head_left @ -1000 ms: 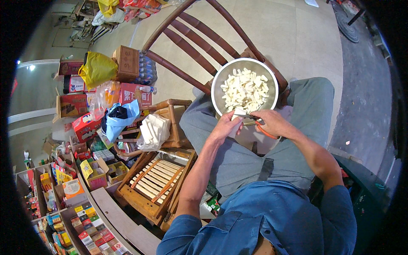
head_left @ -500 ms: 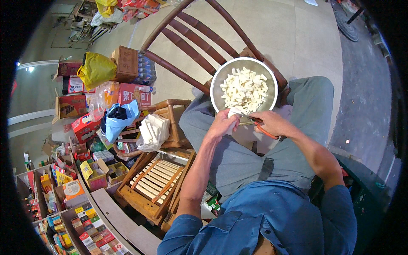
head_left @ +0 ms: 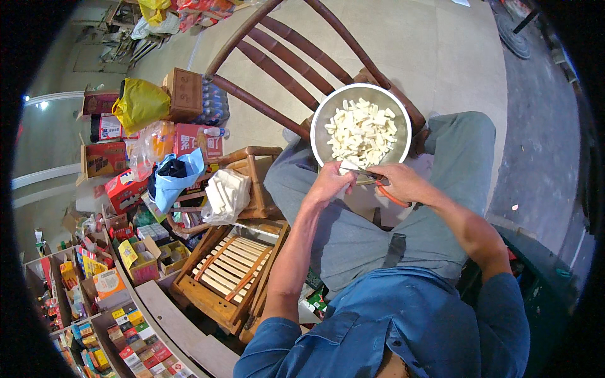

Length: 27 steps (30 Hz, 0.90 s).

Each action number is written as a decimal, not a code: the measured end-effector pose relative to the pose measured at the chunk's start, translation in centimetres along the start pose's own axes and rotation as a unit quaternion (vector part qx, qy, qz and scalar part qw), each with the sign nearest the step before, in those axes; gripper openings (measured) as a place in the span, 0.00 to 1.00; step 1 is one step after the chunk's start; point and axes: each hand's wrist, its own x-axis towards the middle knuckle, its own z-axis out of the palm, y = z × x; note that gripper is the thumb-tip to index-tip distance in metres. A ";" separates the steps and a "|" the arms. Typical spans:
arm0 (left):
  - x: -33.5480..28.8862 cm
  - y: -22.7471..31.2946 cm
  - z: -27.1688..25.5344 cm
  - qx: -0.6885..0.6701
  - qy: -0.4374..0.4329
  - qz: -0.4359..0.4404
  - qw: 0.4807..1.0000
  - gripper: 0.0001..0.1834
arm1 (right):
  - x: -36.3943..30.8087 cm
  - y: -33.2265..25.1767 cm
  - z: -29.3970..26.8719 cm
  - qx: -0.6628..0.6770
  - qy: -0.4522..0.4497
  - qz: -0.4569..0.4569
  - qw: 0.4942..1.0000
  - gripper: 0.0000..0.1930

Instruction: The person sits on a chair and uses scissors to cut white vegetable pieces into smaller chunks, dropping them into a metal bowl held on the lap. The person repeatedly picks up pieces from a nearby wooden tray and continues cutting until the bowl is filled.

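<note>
A steel bowl rests on the seat of a wooden chair in front of my knees. Inside it lies a heap of short white pieces. At the bowl's near rim, my left hand pinches a white strip of what looks like the same stuff. My right hand grips scissors with orange handles, the fingers wrapped round them. Their dark blades reach left to the white strip, over the bowl's near edge. Whether the blades are closed on it is too small to tell.
The wooden chair has its slatted back on the far side. At my left, a plastic bag of white strips lies on a bamboo chair. A slatted wooden stool, cartons and shelves of small boxes fill the left side.
Both hands stay at the bowl's near rim with almost no shift. The scissor blades have moved slightly at the white strip.
</note>
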 end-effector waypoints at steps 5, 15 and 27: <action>0.5 -0.3 -0.5 -0.021 0.000 -0.009 1.000 0.06 | 0.6 2.1 -0.2 0.136 -0.072 0.077 0.985 0.21; 0.8 -0.9 -0.7 -0.062 -0.020 -0.001 0.998 0.04 | 0.0 0.5 0.3 -0.063 0.025 -0.032 0.997 0.21; 1.0 -1.0 -1.3 -0.067 -0.022 0.010 0.997 0.05 | 0.0 -1.1 -1.2 -0.028 -0.020 0.012 0.999 0.22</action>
